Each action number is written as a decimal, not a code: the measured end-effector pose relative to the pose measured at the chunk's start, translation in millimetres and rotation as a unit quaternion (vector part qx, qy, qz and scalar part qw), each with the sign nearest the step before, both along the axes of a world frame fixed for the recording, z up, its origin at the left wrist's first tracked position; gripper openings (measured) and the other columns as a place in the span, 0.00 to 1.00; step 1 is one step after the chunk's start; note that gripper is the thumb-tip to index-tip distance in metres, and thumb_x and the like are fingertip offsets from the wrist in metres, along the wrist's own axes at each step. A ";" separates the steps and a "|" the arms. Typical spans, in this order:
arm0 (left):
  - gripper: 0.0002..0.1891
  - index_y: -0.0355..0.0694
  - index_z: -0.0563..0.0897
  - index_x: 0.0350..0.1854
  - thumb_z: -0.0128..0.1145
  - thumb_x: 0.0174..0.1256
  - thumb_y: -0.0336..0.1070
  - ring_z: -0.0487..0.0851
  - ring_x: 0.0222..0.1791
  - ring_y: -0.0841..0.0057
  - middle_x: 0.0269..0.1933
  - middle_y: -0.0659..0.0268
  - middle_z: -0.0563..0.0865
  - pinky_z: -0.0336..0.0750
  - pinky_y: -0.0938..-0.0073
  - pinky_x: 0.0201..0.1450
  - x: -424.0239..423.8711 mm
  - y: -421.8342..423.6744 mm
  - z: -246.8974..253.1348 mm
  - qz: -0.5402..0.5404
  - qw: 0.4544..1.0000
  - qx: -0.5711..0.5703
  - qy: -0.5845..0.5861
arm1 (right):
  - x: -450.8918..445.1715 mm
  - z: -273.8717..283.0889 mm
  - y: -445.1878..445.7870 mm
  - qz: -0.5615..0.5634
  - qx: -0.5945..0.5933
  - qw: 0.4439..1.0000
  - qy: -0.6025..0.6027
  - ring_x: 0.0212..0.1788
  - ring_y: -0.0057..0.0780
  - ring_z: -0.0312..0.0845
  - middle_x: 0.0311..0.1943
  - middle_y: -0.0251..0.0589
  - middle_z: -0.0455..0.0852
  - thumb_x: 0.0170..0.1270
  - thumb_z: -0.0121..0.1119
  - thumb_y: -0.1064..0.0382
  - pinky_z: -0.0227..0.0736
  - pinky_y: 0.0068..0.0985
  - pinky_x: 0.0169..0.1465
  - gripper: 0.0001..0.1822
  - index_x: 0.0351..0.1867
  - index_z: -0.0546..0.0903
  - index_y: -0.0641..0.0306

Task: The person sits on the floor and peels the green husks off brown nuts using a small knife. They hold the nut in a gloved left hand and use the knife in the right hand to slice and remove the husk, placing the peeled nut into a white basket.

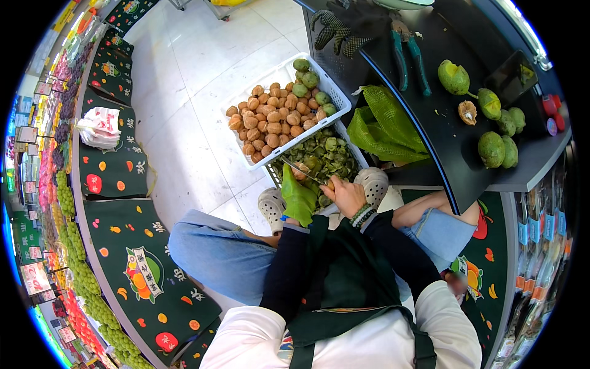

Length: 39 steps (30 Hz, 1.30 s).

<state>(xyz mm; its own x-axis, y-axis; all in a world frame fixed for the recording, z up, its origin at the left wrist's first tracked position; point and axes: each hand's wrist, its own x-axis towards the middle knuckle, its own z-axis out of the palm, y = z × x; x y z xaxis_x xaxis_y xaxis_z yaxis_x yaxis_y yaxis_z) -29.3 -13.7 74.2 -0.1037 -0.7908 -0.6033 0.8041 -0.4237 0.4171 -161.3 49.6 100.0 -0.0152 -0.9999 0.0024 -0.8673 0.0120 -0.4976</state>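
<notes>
My left hand (pixel 298 197), in a lime-green glove, grips a walnut (pixel 300 169) above a crate (pixel 355 146) of green husk pieces (pixel 334 152). In my right hand (pixel 346 197) is a knife (pixel 330 185) with a wooden-looking handle, its blade lying across the walnut. Part of the nut is hidden by glove and blade. Just beyond, a white plastic crate (pixel 340 102) holds many husked brown walnuts (pixel 273 115), with several green-husked walnuts (pixel 309 79) at its right end.
A black table (pixel 442 124) at the right bears green-handled pliers (pixel 410 60), dotted work gloves (pixel 339 30), green walnuts (pixel 491 148) and a half shell (pixel 467 112). A green mesh bag (pixel 387 124) hangs under its edge. Grape shelves (pixel 83 272) curve along the left.
</notes>
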 end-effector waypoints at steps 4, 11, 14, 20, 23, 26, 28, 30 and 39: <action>0.21 0.45 0.79 0.50 0.51 0.69 0.57 0.83 0.46 0.68 0.47 0.64 0.85 0.80 0.62 0.44 6.2 0.6 0.7 -0.011 0.999 0.051 0.015 | -3.1 9.4 -7.6 -0.037 0.025 0.999 0.016 0.22 0.51 0.79 0.20 0.45 0.83 0.66 0.55 0.42 0.72 0.42 0.26 0.21 0.33 0.75 0.59; 0.20 0.43 0.78 0.50 0.50 0.71 0.56 0.83 0.42 0.71 0.45 0.65 0.84 0.79 0.71 0.43 -5.3 3.9 19.5 -0.013 0.999 0.015 -0.027 | -0.3 29.6 -19.2 -0.075 -0.064 0.962 -0.253 0.32 0.47 0.82 0.29 0.46 0.84 0.57 0.68 0.52 0.75 0.36 0.36 0.21 0.42 0.79 0.66; 0.17 0.44 0.78 0.49 0.53 0.71 0.51 0.82 0.37 0.77 0.41 0.67 0.84 0.78 0.77 0.38 -12.1 5.8 22.8 -0.014 0.999 0.010 -0.038 | 2.2 29.4 -26.3 -0.077 -0.095 0.943 -0.311 0.36 0.45 0.83 0.33 0.45 0.86 0.56 0.68 0.59 0.77 0.33 0.40 0.17 0.44 0.79 0.64; 0.18 0.40 0.78 0.49 0.53 0.72 0.50 0.83 0.39 0.77 0.42 0.66 0.84 0.78 0.77 0.39 -8.9 8.0 20.3 -0.043 0.987 -0.095 -0.118 | 3.8 33.0 -27.7 -0.094 -0.101 0.956 -0.258 0.35 0.48 0.83 0.33 0.46 0.86 0.57 0.66 0.60 0.78 0.35 0.37 0.15 0.45 0.80 0.58; 0.20 0.38 0.80 0.48 0.53 0.72 0.52 0.81 0.37 0.80 0.39 0.65 0.84 0.77 0.76 0.38 -7.2 10.5 22.8 -0.078 0.973 -0.139 -0.165 | 1.4 34.8 -29.2 -0.109 -0.079 0.963 -0.232 0.33 0.48 0.83 0.31 0.46 0.86 0.57 0.66 0.60 0.78 0.36 0.36 0.15 0.44 0.79 0.59; 0.19 0.37 0.80 0.49 0.52 0.72 0.50 0.82 0.39 0.77 0.42 0.64 0.84 0.78 0.75 0.41 -6.1 10.3 18.2 -0.090 0.961 -0.182 -0.186 | 2.9 38.4 -31.6 -0.106 -0.100 0.965 -0.217 0.34 0.48 0.83 0.32 0.48 0.86 0.57 0.66 0.61 0.78 0.34 0.36 0.14 0.44 0.79 0.61; 0.20 0.37 0.77 0.53 0.51 0.73 0.49 0.83 0.44 0.75 0.46 0.64 0.84 0.79 0.74 0.46 -8.1 11.0 43.9 -0.108 0.983 -0.134 -0.060 | -0.3 39.6 -33.0 -0.110 -0.125 0.948 -0.270 0.34 0.44 0.84 0.32 0.46 0.87 0.57 0.66 0.63 0.78 0.31 0.38 0.14 0.44 0.80 0.61; 0.20 0.37 0.77 0.54 0.51 0.73 0.48 0.83 0.46 0.74 0.47 0.63 0.84 0.80 0.73 0.48 -8.5 12.5 51.1 -0.114 0.986 -0.126 0.004 | -1.6 42.7 -34.4 -0.127 -0.134 0.925 -0.331 0.35 0.40 0.85 0.33 0.45 0.87 0.57 0.66 0.65 0.78 0.29 0.40 0.14 0.45 0.80 0.62; 0.17 0.35 0.73 0.59 0.52 0.71 0.33 0.80 0.54 0.71 0.58 0.61 0.78 0.77 0.73 0.53 2.0 14.2 31.0 -0.147 0.909 -0.351 -0.169 | -2.1 59.8 -32.7 -0.051 -0.113 0.948 -0.293 0.42 0.32 0.86 0.38 0.42 0.88 0.57 0.68 0.65 0.78 0.25 0.45 0.18 0.49 0.80 0.62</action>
